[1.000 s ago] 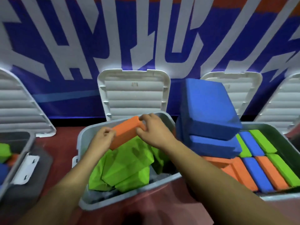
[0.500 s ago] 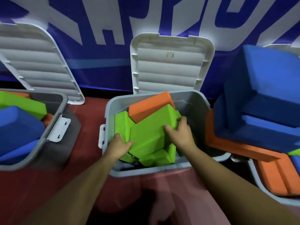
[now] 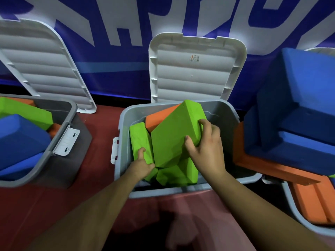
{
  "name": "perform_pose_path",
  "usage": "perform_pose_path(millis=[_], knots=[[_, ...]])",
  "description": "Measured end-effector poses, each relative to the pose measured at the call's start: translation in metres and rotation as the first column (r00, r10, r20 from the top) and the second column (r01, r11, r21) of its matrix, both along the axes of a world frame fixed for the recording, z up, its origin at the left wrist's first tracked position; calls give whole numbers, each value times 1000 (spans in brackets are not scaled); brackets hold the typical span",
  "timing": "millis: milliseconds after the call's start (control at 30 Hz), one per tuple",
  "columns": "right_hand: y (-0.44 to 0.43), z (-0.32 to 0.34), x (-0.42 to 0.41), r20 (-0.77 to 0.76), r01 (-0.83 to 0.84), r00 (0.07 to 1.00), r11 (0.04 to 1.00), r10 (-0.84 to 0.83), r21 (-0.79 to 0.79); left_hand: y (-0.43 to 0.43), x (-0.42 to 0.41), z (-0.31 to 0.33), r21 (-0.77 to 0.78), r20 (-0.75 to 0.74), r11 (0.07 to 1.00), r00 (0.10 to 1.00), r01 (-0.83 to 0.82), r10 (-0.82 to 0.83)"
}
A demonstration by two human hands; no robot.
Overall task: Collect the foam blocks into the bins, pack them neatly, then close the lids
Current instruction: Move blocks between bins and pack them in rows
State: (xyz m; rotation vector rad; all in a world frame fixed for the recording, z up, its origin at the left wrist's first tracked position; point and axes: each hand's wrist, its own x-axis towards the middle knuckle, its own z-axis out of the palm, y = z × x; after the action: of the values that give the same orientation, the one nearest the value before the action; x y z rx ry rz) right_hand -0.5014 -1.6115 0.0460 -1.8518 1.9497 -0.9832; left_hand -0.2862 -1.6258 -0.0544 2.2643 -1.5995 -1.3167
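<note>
Head view, near to far. My forearms reach out over a dark red floor [image 3: 97, 142] into the middle grey bin [image 3: 181, 192]. My left hand [image 3: 140, 164] pinches the near end of a narrow green block [image 3: 139, 138], thumb on its face and fingers curled in beside it. My right hand [image 3: 204, 151] grips a large green block [image 3: 172, 134], thumb on the broad face and fingers wrapped over its right edge. This block is tilted, its far corner rising above the bin's rim. More green blocks [image 3: 177, 175] lie beneath it, and an orange block [image 3: 159, 115] leans behind it. The bin's white ribbed lid [image 3: 195, 75] stands open against the wall. On the left, well apart, a second grey bin [image 3: 59, 136] holds blue, green and orange blocks, with its own lid [image 3: 39, 64] also open. On the right, a stack of blue blocks [image 3: 299, 109] rests on orange blocks [image 3: 311, 201] in a third bin [image 3: 297, 216]. Behind everything hangs a blue banner [image 3: 126, 73] with large white letters, and a black strip runs along its base.
</note>
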Motion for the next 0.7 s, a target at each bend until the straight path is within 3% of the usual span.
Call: perform_pose_path(millis=[200, 367, 533, 633, 700], knots=[[1, 10, -8, -96, -72, 994, 986, 57, -153, 1, 2, 27, -150, 226, 987, 970, -52, 85], [-1, 10, -19, -46, -91, 995, 982, 85, -168, -7, 17, 84, -302, 411, 953, 903, 7, 124], [-6, 7, -13, 39, -121, 991, 981, 129, -149, -10, 20, 87, -387, 327, 918, 918, -87, 224], [-2, -3, -1, 54, -179, 982, 980, 184, -85, -11, 6, 69, -348, 242, 930, 947, -119, 212], [2, -15, 4, 95, -182, 979, 983, 180, 13, -18, 10, 58, -286, 113, 930, 955, -233, 274]])
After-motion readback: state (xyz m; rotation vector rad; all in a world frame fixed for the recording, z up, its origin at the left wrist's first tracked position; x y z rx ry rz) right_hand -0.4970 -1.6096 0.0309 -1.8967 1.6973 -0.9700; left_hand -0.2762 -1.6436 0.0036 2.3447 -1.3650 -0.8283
